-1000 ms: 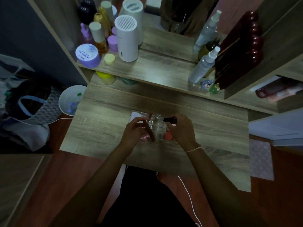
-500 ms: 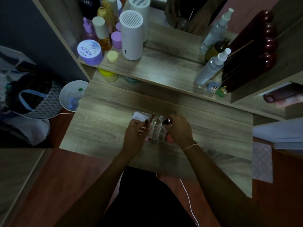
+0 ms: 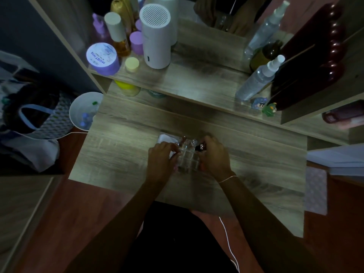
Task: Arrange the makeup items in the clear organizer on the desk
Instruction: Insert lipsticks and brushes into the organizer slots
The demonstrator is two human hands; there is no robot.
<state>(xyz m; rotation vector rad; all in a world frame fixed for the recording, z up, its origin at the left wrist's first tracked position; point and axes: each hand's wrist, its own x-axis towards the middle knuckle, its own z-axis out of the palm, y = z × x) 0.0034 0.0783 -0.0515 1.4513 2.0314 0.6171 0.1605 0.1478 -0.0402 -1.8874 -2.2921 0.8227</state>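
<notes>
From the head view, the clear organizer (image 3: 187,158) sits near the front middle of the table (image 3: 122,150), placed close for easy reach. The left hand (image 3: 160,156) curls against its left side, likely steadying it; what it grips I cannot tell. The right hand (image 3: 213,156) pinches a small dark makeup item (image 3: 201,147) at the right edge, probably seating it in a compartment.

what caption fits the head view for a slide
Both hands, left and right, flank the clear organizer on the desk.
</notes>
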